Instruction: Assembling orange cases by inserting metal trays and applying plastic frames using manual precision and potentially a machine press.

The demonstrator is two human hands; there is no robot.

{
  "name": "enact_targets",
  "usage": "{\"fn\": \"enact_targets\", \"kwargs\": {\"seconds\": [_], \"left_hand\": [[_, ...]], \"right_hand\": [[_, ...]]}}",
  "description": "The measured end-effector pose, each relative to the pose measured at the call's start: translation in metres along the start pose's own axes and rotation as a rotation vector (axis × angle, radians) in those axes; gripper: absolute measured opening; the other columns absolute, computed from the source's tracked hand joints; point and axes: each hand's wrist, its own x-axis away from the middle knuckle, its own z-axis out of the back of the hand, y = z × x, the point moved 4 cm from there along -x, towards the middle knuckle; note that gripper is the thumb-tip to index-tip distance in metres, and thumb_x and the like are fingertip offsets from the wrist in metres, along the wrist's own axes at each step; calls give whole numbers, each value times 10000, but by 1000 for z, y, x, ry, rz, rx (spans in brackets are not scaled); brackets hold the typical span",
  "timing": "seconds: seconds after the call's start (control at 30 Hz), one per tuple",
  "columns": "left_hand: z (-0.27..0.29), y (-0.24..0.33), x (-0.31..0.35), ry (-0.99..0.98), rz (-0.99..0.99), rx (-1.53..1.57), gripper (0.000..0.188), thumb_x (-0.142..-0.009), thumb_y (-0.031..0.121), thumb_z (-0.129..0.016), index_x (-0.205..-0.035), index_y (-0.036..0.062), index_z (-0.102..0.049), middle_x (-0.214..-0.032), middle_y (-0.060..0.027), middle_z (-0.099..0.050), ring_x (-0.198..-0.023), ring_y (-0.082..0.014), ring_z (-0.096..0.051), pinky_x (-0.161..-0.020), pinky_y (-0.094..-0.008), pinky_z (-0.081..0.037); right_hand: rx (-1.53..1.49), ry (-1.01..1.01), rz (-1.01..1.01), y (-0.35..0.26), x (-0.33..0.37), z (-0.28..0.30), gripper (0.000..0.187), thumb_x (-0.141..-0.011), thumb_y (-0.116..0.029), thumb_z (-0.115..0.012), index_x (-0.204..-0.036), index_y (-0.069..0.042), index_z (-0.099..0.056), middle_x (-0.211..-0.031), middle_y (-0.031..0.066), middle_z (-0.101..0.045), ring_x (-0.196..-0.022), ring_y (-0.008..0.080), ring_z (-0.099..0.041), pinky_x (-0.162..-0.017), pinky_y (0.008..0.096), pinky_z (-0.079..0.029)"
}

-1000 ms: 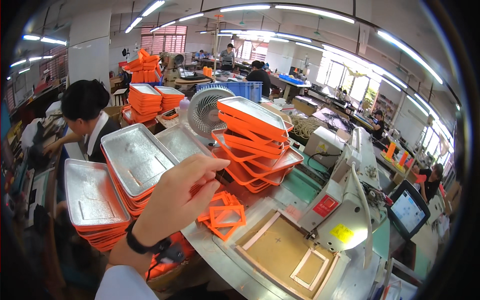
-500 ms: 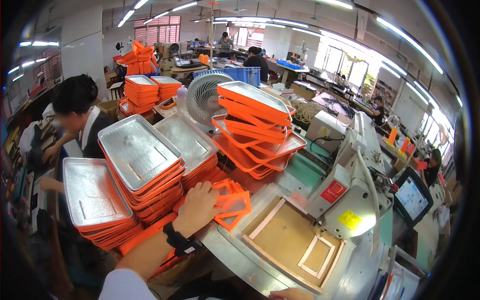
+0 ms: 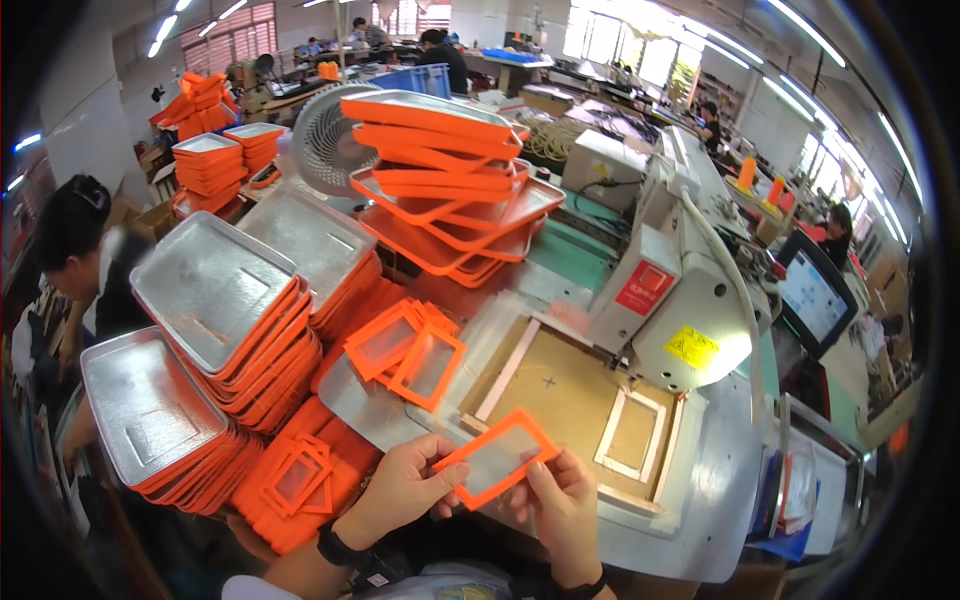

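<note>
One rectangular piece with an orange border and a clear, see-through middle [image 3: 518, 452] is held up between both hands, tilted. My left hand [image 3: 415, 480] pinches its left edge, thumb on top. At its right edge my right hand [image 3: 562, 500] grips it between thumb and fingers. Similar orange-bordered pieces [image 3: 428, 372] lie in a loose pile on the machine table just beyond my hands. More of them [image 3: 297, 478] rest on folded orange material at lower left. Right of my hands is a tan sewing template [image 3: 560, 400] with a small white-edged rectangular frame [image 3: 632, 432].
A sewing machine head [image 3: 690, 320] stands over the template, with a screen [image 3: 815, 285] to its right. Tall stacks of orange-edged pieces with silvery tops [image 3: 215, 285] fill the left side. Another leaning stack [image 3: 440, 190] stands behind, near a fan [image 3: 335, 140]. A co-worker [image 3: 80, 250] sits at far left.
My left hand has come back from the pile toward me with one orange-bordered piece. My right hand has risen from the lower edge and now holds it too. The view has shifted.
</note>
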Motion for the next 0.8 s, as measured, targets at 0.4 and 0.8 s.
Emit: {"fn": "enact_targets", "kwargs": {"seconds": [0.4,0.8], "left_hand": [[5,-4,-10,-103,-74,-100,281,-998,230,-577,-1170,36,-686,-826,12,-661,-622,-26,-528,-562,-175,-434],[5,-5,-13,-123,2,-174,230,-971,201,-603,-1017,11,-723,-708,26,-602,-580,-27,-517,-538,-186,-422]], "right_hand": [[463,-98,-148,-2,-4,-6,166,-964,-116,-620,-1000,43,-647,-660,43,-623,-517,86,-560,-457,226,-439],[903,108,479,-36,3,8,259,-935,-103,-615,-712,11,-548,-630,126,-579,-485,164,-463,-483,304,-382]]}}
